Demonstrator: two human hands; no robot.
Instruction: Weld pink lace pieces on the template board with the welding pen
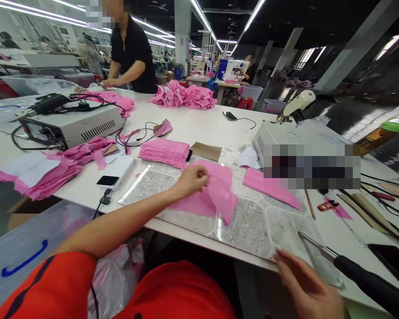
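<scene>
My left hand (193, 180) is closed in a pinch on the upper side of a thin pink fabric piece (222, 195). The fabric is partly lifted and folded over, and the rest lies on a clear sheet (249, 223) over a grey patterned surface. At the table's front edge, my right hand (307, 285) has its fingers stretched out and holds nothing visible. Nearest to it lies a black-handled tool (362, 274) with a slim metal tip pointing at the sheet. A folded pink strip (271, 187) rests to the right of the fabric.
Stacked pink pieces (164, 153) and a brown card (206, 151) lie beyond the sheet. Two control boxes, one at left (76, 126) and one at right (286, 141), stand with cables. A power bank (116, 175) and small orange snips (328, 205) flank the work. A co-worker (133, 53) stands across.
</scene>
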